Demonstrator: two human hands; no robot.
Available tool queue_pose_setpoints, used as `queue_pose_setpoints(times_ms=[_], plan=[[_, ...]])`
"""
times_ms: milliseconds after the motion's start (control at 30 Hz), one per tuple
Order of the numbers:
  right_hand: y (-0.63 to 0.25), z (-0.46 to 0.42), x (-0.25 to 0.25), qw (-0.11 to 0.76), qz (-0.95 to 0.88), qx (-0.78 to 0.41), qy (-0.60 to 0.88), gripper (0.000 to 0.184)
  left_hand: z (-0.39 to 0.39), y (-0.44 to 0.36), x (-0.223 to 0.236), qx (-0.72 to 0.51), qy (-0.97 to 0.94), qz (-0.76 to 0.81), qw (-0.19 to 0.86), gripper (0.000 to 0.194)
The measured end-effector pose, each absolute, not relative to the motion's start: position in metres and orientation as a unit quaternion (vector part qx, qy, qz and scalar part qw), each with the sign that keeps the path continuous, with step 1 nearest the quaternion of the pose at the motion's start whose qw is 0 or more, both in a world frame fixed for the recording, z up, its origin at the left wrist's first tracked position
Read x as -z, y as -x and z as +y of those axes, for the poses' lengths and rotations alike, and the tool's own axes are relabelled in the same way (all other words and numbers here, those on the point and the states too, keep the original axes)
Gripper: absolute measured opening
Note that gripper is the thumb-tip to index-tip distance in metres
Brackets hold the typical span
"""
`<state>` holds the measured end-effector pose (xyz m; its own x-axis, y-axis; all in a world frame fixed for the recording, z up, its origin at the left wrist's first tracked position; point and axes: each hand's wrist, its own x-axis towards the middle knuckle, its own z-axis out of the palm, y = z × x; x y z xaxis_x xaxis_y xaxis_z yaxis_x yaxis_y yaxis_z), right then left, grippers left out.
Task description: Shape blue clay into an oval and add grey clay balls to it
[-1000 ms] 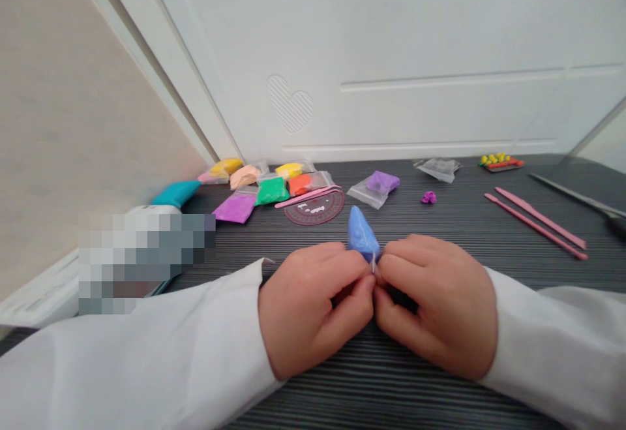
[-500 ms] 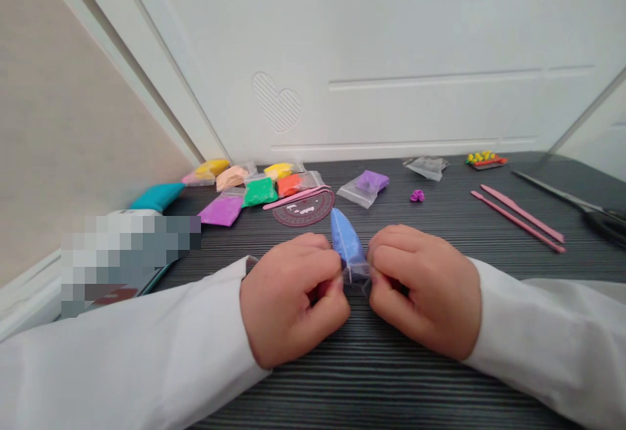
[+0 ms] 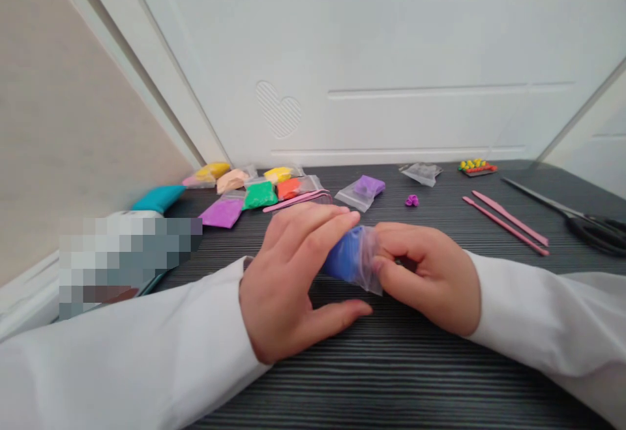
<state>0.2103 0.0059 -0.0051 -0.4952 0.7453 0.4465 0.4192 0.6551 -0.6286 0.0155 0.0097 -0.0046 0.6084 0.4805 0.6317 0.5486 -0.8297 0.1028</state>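
Pinching the clear end of the bag (image 3: 368,267), the right hand (image 3: 430,280) has its thumb and fingers together on the plastic. The blue lump (image 3: 343,257) lies inside, so none of it appears to be out; whether the seal is open, I cannot tell. The left hand (image 3: 288,280) is spread, thumb well apart, fingers arched over the lump's far left side. Thus the bag sits between both hands, over the bench (image 3: 391,378). A purple scrap (image 3: 411,200) lies bare, farther off.
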Motion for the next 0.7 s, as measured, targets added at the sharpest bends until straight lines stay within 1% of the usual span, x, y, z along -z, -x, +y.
queue_pose_setpoints(times_ms=[33, 67, 200, 267, 367, 500, 600, 633, 700], plan=[[-0.211, 0.0049, 0.0047, 0.36, -0.833, -0.244, 0.342, 0.026, 0.0105, -0.0154, 0.0058, 0.318, 0.902, -0.29, 0.039, 0.068], [-0.2115, 0.004, 0.0046, 0.357, -0.829, -0.266, 0.338, 0.025, 0.0113, -0.0152, 0.0069, 0.304, 0.907, -0.29, 0.019, 0.066], [-0.2126, 0.0022, 0.0062, 0.353, -0.801, -0.341, 0.342, 0.024, 0.0121, -0.0138, 0.007, 0.301, 0.901, -0.303, -0.079, 0.047], [-0.2117, 0.0017, 0.0067, 0.36, -0.791, -0.343, 0.356, 0.025, 0.0106, -0.0134, 0.005, 0.306, 0.89, -0.319, -0.11, 0.042], [-0.2094, 0.0003, 0.0055, 0.369, -0.775, -0.342, 0.383, 0.025, 0.0085, -0.0133, 0.0016, 0.305, 0.885, -0.328, -0.128, 0.037], [-0.2078, -0.0019, 0.002, 0.359, -0.762, -0.353, 0.408, 0.027, 0.01, -0.0131, -0.0012, 0.311, 0.882, -0.316, -0.159, 0.028], [-0.2086, -0.0025, 0.0024, 0.352, -0.764, -0.346, 0.415, 0.027, 0.0132, -0.0124, -0.0013, 0.303, 0.879, -0.316, -0.188, 0.03], [-0.2091, -0.0026, 0.0034, 0.352, -0.763, -0.342, 0.421, 0.025, 0.0139, -0.0121, -0.0007, 0.298, 0.878, -0.32, -0.193, 0.031], [-0.2098, -0.0028, 0.0059, 0.362, -0.755, -0.343, 0.426, 0.016, 0.0144, -0.0118, 0.0013, 0.292, 0.879, -0.327, -0.185, 0.038]])
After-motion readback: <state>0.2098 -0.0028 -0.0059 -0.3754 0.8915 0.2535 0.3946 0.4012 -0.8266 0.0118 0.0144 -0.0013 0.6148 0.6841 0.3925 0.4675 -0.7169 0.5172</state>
